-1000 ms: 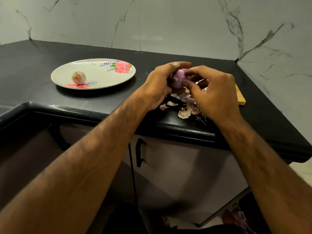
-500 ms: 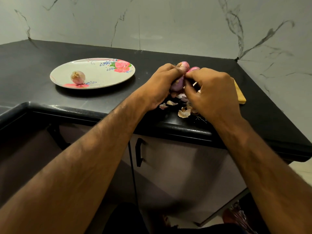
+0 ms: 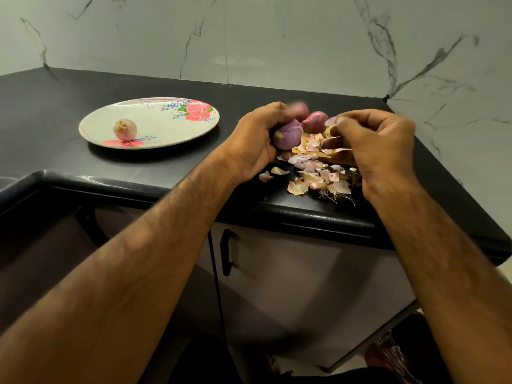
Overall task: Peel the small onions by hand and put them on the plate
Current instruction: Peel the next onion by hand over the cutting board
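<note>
The left hand (image 3: pixel 255 142) has its fingers curled tight round a purple onion (image 3: pixel 288 134), root end towards us, lifted just over the near edge of a wooden board (image 3: pixel 335 159). At three o'clock of that onion is the right hand (image 3: pixel 379 145), fingers curled in, thumb and forefinger nipping a pale flake of skin (image 3: pixel 331 121). It's blurred, so I can tell no more. Between the hands, at one o'clock, sits a pink onion (image 3: pixel 314 121). A second pink onion (image 3: pixel 300 108) at twelve o'clock peeps over the left knuckles, half hidden and smeared. The right hand blocks the board's far end. At five o'clock, peel scraps (image 3: pixel 313 176) and root threads litter the board and the black countertop (image 3: pixel 55 106), close to its front edge. Well apart at nine o'clock lies the flowered plate (image 3: pixel 171 131), with one peeled onion (image 3: pixel 124 129) on its left part. A cabinet handle (image 3: pixel 226 252) hangs at six o'clock below the counter, and a marble wall (image 3: pixel 249 37) stands behind.
</note>
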